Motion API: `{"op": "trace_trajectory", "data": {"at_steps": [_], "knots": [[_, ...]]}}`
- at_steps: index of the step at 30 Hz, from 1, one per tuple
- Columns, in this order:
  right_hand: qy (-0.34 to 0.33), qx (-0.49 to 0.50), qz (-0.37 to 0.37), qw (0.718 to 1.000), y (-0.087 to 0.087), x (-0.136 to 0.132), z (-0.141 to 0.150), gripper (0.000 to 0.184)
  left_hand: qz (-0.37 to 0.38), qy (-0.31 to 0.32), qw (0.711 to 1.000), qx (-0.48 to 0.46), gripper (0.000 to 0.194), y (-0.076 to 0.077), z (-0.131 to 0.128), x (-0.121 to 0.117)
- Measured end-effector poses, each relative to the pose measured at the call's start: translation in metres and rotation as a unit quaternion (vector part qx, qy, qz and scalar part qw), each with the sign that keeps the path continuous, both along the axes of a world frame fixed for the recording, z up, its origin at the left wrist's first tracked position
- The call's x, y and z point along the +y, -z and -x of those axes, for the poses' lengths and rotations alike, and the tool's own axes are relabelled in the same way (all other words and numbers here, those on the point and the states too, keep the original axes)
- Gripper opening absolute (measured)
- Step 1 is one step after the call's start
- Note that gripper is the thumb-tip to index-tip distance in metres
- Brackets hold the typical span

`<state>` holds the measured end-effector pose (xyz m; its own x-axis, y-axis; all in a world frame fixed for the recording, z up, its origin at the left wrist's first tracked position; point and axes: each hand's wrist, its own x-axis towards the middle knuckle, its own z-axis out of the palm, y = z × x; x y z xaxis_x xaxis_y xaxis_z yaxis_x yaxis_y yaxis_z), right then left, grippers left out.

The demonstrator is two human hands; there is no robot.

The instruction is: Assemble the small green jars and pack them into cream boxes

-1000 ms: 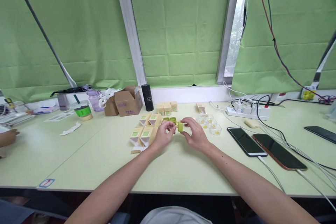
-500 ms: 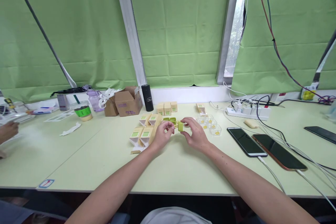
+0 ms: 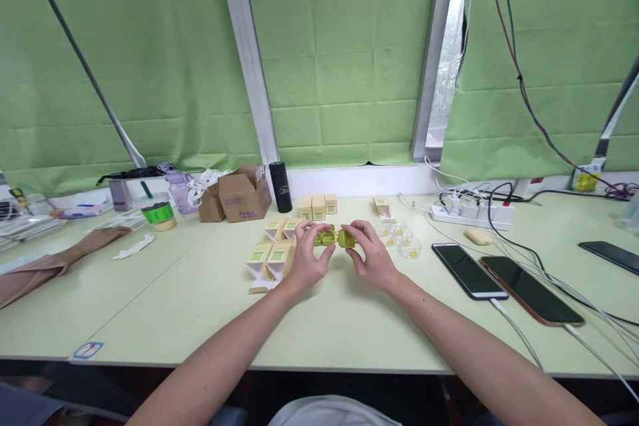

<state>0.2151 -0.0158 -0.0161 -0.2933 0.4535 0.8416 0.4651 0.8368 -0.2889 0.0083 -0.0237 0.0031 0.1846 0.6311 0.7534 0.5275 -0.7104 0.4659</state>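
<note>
My right hand pinches a small olive-green case between thumb and fingers, above the table. A short yellowish piece sticks out from its left side. My left hand is close on the left, thumb and fingers apart; whether it touches the yellowish piece is unclear. Green cases show in the gap behind its fingers, partly hidden. Beside my left hand stand cream cartons with green labels and open white flaps. Clear plastic cups with yellow centres sit right of my right hand.
Closed small cartons, a black bottle and a cardboard box stand at the back. Two phones with cables and a power strip lie right. Another person's arm reaches in from the left.
My left fingers have spread from a pinch. The green case in my right hand has turned slightly. The other person's arm has reached farther onto the table.
</note>
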Motion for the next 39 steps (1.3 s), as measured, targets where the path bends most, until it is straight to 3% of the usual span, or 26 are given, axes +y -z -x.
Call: {"op": "trace_trajectory", "data": {"at_steps": [4, 7, 13, 19, 39], "knots": [[-0.005, -0.008, -0.021, 1.0, 0.0009, 0.0018, 0.0005, 0.06, -0.021, 0.005, 0.999, 0.033, 0.045, 0.001, -0.0022, -0.0021], [-0.009, -0.007, -0.049, 0.999, 0.0013, 0.0036, 0.0005, 0.052, -0.029, 0.005, 0.999, 0.042, 0.05, 0.0017, -0.0012, -0.0013], [0.0, -0.047, -0.111, 0.993, -0.0033, 0.0036, -0.0021, 0.031, -0.036, 0.01, 0.998, 0.043, 0.042, 0.0015, -0.0005, 0.0002], [0.011, -0.07, -0.123, 0.99, -0.0059, 0.0027, -0.0029, 0.022, -0.046, 0.011, 0.998, 0.038, 0.04, 0.0007, -0.001, 0.0007], [0.011, -0.065, -0.123, 0.99, -0.0027, 0.0048, -0.0001, 0.024, -0.064, 0.006, 0.997, 0.037, 0.038, 0.0003, -0.0014, 0.0]]}}
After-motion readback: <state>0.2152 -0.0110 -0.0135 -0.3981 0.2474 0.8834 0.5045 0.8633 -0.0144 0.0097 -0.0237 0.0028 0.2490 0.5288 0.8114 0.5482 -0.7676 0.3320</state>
